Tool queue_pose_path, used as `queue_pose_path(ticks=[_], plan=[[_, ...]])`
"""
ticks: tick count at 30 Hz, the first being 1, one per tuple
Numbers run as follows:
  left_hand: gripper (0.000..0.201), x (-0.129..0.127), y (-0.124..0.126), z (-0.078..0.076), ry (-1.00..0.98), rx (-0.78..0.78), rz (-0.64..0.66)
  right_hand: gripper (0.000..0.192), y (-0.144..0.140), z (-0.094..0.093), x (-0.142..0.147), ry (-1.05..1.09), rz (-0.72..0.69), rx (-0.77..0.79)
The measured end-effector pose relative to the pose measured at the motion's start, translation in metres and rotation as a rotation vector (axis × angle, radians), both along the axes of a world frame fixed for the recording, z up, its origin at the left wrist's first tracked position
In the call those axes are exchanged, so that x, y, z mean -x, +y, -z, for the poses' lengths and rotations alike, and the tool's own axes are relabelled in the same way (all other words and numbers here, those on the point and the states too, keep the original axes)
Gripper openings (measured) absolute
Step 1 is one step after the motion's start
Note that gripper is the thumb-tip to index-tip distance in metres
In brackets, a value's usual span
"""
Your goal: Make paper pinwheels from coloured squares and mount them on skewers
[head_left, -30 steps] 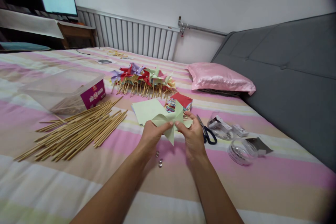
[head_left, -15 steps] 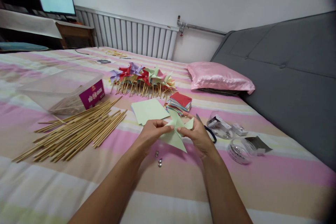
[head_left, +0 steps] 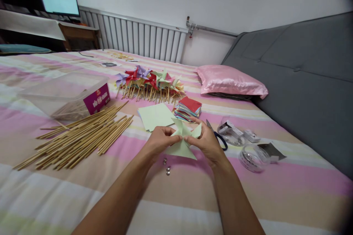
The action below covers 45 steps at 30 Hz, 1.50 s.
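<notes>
Both of my hands pinch a light green paper pinwheel [head_left: 182, 146] just above the striped bed cover [head_left: 248, 191]. My left hand [head_left: 160, 140] grips its left side, my right hand [head_left: 205, 141] its right side, with fingertips meeting near the centre. Two small metal pins [head_left: 166, 166] lie on the cover just below my left wrist. A light green paper sheet [head_left: 156, 115] lies flat beyond my hands, next to a stack of coloured paper squares [head_left: 188, 108] with a red one on top.
A pile of bamboo sticks [head_left: 82, 136] lies at left by a clear plastic box [head_left: 68, 97]. Finished pinwheels on sticks [head_left: 150, 84] lie further back. Scissors [head_left: 219, 137] and tape rolls [head_left: 252, 158] sit to the right. A pink pillow [head_left: 231, 80] and grey headboard [head_left: 303, 80] are at right.
The pinwheel has turned in my hands and dropped lower toward the cover. Both hands shifted slightly down and nearer to me, still pinching it.
</notes>
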<state>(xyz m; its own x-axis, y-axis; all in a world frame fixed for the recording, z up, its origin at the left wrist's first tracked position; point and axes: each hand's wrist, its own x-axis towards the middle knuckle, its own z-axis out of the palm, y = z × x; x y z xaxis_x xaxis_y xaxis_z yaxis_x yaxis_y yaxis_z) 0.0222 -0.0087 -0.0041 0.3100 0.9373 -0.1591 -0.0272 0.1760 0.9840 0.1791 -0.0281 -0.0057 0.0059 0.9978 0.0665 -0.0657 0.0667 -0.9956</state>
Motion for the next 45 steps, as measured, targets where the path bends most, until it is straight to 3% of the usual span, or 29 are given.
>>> queue_pose_path(ticks=[7, 12, 21, 27, 29, 31, 33, 35, 38, 45], plan=[[0.018, -0.001, -0.002, -0.001, -0.041, 0.036, -0.052, 0.076, 0.0, -0.003, 0.003, 0.059, 0.027, -0.002], [0.018, 0.0, -0.001, -0.005, -0.037, 0.068, -0.085, 0.077, 0.001, -0.005, 0.001, -0.017, 0.08, 0.027], [0.018, 0.001, 0.001, -0.001, -0.039, 0.082, -0.113, 0.062, 0.004, -0.002, -0.003, -0.014, 0.238, -0.004], [0.018, 0.003, 0.005, 0.001, -0.097, 0.092, -0.276, 0.041, 0.0, -0.011, -0.001, 0.041, 0.471, -0.238], [0.017, 0.003, 0.006, 0.001, -0.176, 0.121, -0.334, 0.029, -0.005, -0.015, 0.001, 0.007, 0.395, -0.297], [0.018, 0.004, 0.008, 0.001, -0.272, 0.138, -0.374, 0.022, -0.01, -0.017, 0.004, -0.075, 0.181, -0.284], [0.019, 0.004, 0.009, 0.0, -0.338, 0.134, -0.413, 0.025, -0.013, -0.016, 0.008, -0.184, -0.058, -0.236], [0.019, 0.004, 0.01, 0.0, -0.378, 0.14, -0.431, 0.033, -0.013, -0.012, 0.012, -0.274, -0.193, -0.205], [0.021, 0.002, 0.009, 0.0, -0.426, 0.171, -0.405, 0.035, -0.01, -0.003, 0.019, -0.327, -0.194, -0.221], [0.02, 0.001, 0.007, 0.0, -0.43, 0.161, -0.401, 0.017, -0.005, 0.005, 0.028, -0.222, -0.056, -0.234]])
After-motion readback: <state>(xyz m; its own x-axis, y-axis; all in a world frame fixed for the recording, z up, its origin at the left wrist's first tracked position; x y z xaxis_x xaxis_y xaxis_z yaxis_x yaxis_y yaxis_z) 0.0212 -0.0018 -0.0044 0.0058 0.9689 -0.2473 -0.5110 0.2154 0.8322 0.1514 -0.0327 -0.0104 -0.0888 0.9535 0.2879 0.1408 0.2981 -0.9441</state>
